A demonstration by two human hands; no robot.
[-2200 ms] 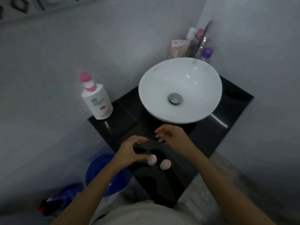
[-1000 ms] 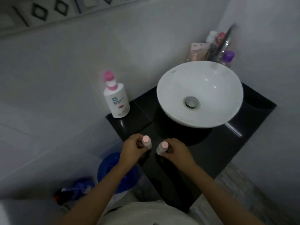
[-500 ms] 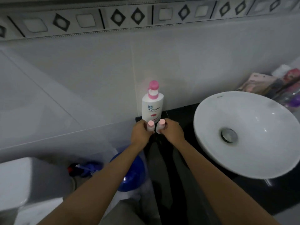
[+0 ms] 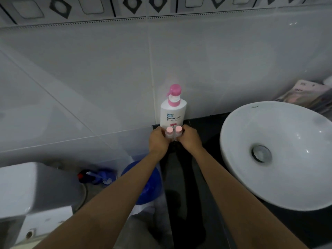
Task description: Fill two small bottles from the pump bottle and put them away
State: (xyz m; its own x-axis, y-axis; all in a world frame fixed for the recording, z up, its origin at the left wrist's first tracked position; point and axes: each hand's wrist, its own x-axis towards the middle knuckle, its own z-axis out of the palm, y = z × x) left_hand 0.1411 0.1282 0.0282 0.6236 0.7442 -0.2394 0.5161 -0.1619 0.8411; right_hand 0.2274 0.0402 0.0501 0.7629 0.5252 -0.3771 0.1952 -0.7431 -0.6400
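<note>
Near the middle of the frame, the left hand (image 4: 158, 141) is wrapped around one small bottle (image 4: 169, 133), and the right hand (image 4: 190, 140) is wrapped around the other small bottle (image 4: 178, 132). Both little bottles stand up straight, side by side, and both have pink caps on top. They are right in front of the pump bottle (image 4: 172, 110), which stands on the dark counter (image 4: 201, 123) against the white wall, just above the hands in the picture. The round white sink (image 4: 276, 153) fills the right side. This looks like the start of the filling step, with the small bottles held close to the big one. Nothing shows if they are full or empty. Next, I think a cap must come off, so one hand has to let go or twist. Then the open top must sit under the pink pump spout, or the soap could spill.
</note>
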